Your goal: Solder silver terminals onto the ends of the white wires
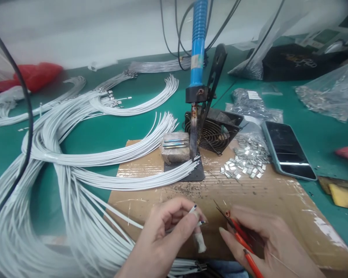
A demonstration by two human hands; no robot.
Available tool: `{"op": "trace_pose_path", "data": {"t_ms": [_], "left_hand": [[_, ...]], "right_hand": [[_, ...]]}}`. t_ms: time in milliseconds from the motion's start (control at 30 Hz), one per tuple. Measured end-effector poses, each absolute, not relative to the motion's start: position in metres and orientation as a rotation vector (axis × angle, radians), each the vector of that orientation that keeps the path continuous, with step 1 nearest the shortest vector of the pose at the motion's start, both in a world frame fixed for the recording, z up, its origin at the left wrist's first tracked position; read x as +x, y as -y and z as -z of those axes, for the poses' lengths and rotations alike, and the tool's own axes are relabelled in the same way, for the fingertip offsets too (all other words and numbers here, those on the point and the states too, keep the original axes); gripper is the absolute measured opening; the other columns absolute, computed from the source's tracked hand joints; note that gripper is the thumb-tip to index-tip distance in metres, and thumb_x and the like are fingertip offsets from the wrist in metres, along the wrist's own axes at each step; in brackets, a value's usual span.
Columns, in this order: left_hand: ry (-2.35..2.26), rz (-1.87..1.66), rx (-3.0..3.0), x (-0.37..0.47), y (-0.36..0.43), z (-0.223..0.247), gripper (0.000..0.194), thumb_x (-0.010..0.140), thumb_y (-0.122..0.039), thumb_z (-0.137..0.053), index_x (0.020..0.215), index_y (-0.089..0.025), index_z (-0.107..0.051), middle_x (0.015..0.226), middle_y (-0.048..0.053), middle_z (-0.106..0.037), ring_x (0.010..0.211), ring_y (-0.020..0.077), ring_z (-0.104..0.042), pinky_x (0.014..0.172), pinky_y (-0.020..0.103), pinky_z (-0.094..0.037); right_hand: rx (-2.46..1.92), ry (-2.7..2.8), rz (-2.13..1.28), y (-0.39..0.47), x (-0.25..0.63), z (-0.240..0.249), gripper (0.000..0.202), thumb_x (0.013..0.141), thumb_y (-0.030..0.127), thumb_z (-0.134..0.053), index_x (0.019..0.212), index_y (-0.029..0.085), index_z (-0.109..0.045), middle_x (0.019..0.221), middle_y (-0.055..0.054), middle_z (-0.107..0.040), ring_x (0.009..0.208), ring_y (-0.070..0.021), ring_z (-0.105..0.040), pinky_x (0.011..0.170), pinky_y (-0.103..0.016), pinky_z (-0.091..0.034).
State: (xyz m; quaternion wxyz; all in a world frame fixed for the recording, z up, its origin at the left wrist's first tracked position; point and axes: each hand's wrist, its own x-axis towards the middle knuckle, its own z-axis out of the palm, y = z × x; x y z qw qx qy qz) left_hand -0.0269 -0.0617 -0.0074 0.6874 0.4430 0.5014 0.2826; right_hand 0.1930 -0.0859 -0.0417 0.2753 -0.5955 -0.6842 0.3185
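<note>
White cable and orange-handled tool, in two bare hands, over cardboard [234,193].
Left hand [168,233]: pinching white cable [193,209], its end between thumb and fingers. Right hand [268,235]: grasping orange-handled tool [240,234], dark tips towards the cable end, apart. Beyond: blue-handled iron [198,58], upright; small metal pieces [248,159], loose, beside phone [288,150].

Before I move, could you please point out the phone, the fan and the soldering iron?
Phone [288,150], head view, its screen.
Fan [212,136], head view, its grille.
Soldering iron [196,75], head view, blue handle.
</note>
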Motion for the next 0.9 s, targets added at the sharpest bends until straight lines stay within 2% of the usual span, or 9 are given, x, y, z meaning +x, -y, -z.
{"op": "trace_pose_path", "data": {"t_ms": [100,200,267,367,467,567,633,767,900], "left_hand": [[-1.119,-0.610,0.946,-0.025,0.062,0.004,0.041,0.094,-0.056,-0.073,0.089,-0.015,-0.072,0.072,-0.002,-0.063,0.051,0.0048,-0.033,0.047,0.022,-0.022],[-1.133,-0.578,0.914,-0.021,0.062,-0.001,0.040,0.091,-0.053,-0.077,0.081,-0.017,-0.063,0.066,-0.004,-0.059,0.057,0.0075,-0.042,0.054,0.020,-0.032],[-1.138,-0.527,0.934,-0.019,0.063,-0.002,0.037,0.092,-0.048,-0.077,0.079,-0.017,-0.062,0.067,-0.002,-0.062,0.063,0.0105,-0.051,0.061,0.021,-0.038],[-1.129,-0.438,0.999,-0.019,0.063,-0.002,0.031,0.091,-0.041,-0.075,0.079,-0.015,-0.064,0.073,0.002,-0.066,0.069,0.0143,-0.057,0.066,0.025,-0.043],[-1.104,-0.400,1.018,-0.022,0.063,-0.002,0.029,0.090,-0.040,-0.075,0.080,-0.015,-0.065,0.072,0.002,-0.066,0.070,0.0154,-0.059,0.066,0.025,-0.044],[-1.129,-0.382,0.983,-0.024,0.064,-0.005,0.025,0.092,-0.038,-0.073,0.084,-0.015,-0.068,0.070,0.001,-0.065,0.066,0.0136,-0.059,0.065,0.024,-0.044],[-1.127,-0.396,0.964,-0.025,0.064,-0.007,0.024,0.092,-0.039,-0.073,0.091,-0.014,-0.072,0.071,0.001,-0.066,0.066,0.0132,-0.060,0.066,0.023,-0.045],[-1.091,-0.466,0.953,-0.026,0.063,-0.006,0.026,0.094,-0.041,-0.074,0.096,-0.015,-0.072,0.068,-0.001,-0.066,0.063,0.0112,-0.056,0.065,0.022,-0.042],[-1.092,-0.512,0.905,-0.025,0.062,-0.005,0.030,0.094,-0.046,-0.075,0.094,-0.016,-0.071,0.067,-0.002,-0.066,0.062,0.0115,-0.057,0.062,0.023,-0.039]], "right_hand": [[-1.535,1.790,-1.095,0.082,0.191,0.039,0.036,0.101,0.037,-0.058,0.068,0.022,-0.061,0.064,0.001,-0.060,0.056,-0.0131,-0.058,0.049,-0.021,-0.044],[-1.470,1.636,-1.256,0.079,0.185,0.031,0.038,0.101,0.048,-0.060,0.074,0.021,-0.065,0.068,0.001,-0.059,0.058,-0.0131,-0.056,0.051,-0.022,-0.043],[-1.443,1.630,-1.271,0.077,0.178,0.026,0.041,0.102,0.049,-0.059,0.072,0.021,-0.059,0.069,0.002,-0.056,0.060,-0.0130,-0.053,0.052,-0.023,-0.040],[-1.362,1.723,-1.302,0.072,0.170,0.021,0.041,0.102,0.038,-0.058,0.067,0.022,-0.046,0.069,0.003,-0.048,0.062,-0.0120,-0.046,0.054,-0.024,-0.036],[-1.306,1.683,-1.336,0.066,0.173,0.025,0.042,0.103,0.034,-0.056,0.066,0.022,-0.042,0.067,0.004,-0.045,0.059,-0.0111,-0.042,0.053,-0.024,-0.034],[-1.391,1.507,-1.253,0.062,0.188,0.033,0.051,0.108,0.046,-0.050,0.063,0.022,-0.044,0.060,0.004,-0.046,0.055,-0.0116,-0.043,0.051,-0.024,-0.036],[-1.449,1.456,-1.205,0.063,0.196,0.036,0.052,0.107,0.049,-0.053,0.062,0.022,-0.046,0.058,0.004,-0.045,0.054,-0.0119,-0.044,0.051,-0.024,-0.036],[-1.520,1.636,-1.178,0.076,0.197,0.036,0.044,0.097,0.045,-0.068,0.065,0.022,-0.049,0.063,0.004,-0.048,0.056,-0.0114,-0.045,0.048,-0.022,-0.035],[-1.552,1.951,-1.103,0.092,0.192,0.036,0.035,0.100,0.034,-0.057,0.067,0.023,-0.049,0.067,0.001,-0.055,0.058,-0.0131,-0.053,0.052,-0.023,-0.041]]}}
